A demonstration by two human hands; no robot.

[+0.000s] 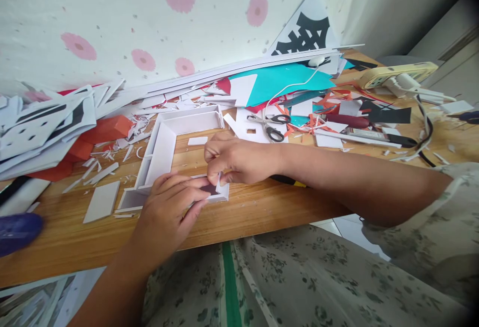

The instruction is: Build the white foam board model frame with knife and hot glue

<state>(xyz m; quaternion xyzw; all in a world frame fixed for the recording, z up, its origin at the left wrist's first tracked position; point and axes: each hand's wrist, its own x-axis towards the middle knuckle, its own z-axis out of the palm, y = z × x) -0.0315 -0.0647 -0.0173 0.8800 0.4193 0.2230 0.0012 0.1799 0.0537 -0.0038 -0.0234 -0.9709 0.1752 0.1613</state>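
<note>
On the wooden table lies a white foam-board frame [147, 160] with upright walls, open at its right side. My left hand [168, 212] is closed over the near arm of this frame, fingers on top and thumb on the near side. At the right end of that arm, my right hand [239, 160] pinches a small white piece of board [219, 183] between thumb and forefinger. The piece stands tilted inside the end of the frame. A dark gap shows between the two hands. Part of the near arm is hidden under my left fingers.
Black-handled scissors [272, 126] lie beyond my right hand. A white rectangle [102, 201] is left of the frame. Paper scraps, a turquoise sheet [288, 85] and a craft knife [377, 137] crowd the back. A power strip [398, 74] sits at the right, a blue object [18, 232] far left.
</note>
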